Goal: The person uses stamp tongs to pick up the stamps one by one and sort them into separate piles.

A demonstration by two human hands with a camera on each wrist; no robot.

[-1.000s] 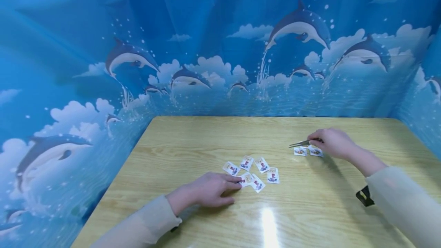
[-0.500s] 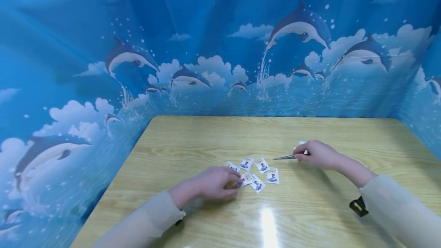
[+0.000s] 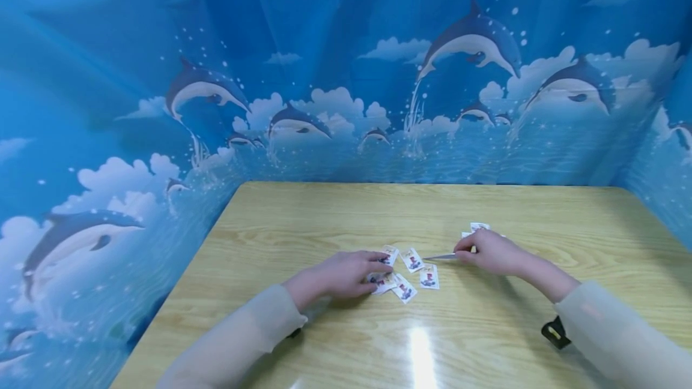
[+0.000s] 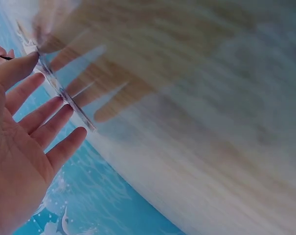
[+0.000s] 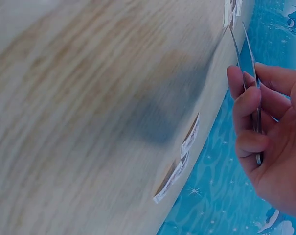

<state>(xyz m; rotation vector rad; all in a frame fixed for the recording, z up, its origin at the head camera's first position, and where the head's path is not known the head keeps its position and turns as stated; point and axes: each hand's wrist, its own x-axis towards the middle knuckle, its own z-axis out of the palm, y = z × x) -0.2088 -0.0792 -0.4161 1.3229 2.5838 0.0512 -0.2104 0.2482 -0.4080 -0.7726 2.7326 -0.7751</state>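
Note:
My left hand [image 3: 348,275] is spread low over a loose group of small white printed cards [image 3: 404,288], its fingertips at the left ones and partly hiding them. In the left wrist view the fingers [image 4: 64,149] are mostly straight, close to the table. My right hand [image 3: 494,252] pinches a pair of metal tweezers [image 5: 258,110] between thumb and fingers. The tweezers' tips stand apart and point left, beside an upper card [image 3: 412,260] of the group. Whether they touch it, I cannot tell. A separate card [image 3: 479,227] shows behind the right hand, which covers others near it.
The wood-grain table [image 3: 303,215] ends at a blue dolphin-print curtain [image 3: 335,137] behind and at the left. Two cards [image 5: 172,176] lie with raised edges in the right wrist view. A bright reflection shows on the tabletop near the front.
My right hand has brought the tweezers left and nearer, from the far-right cards to the middle group. My left hand has slid slightly right and away from me, over the left-hand cards.

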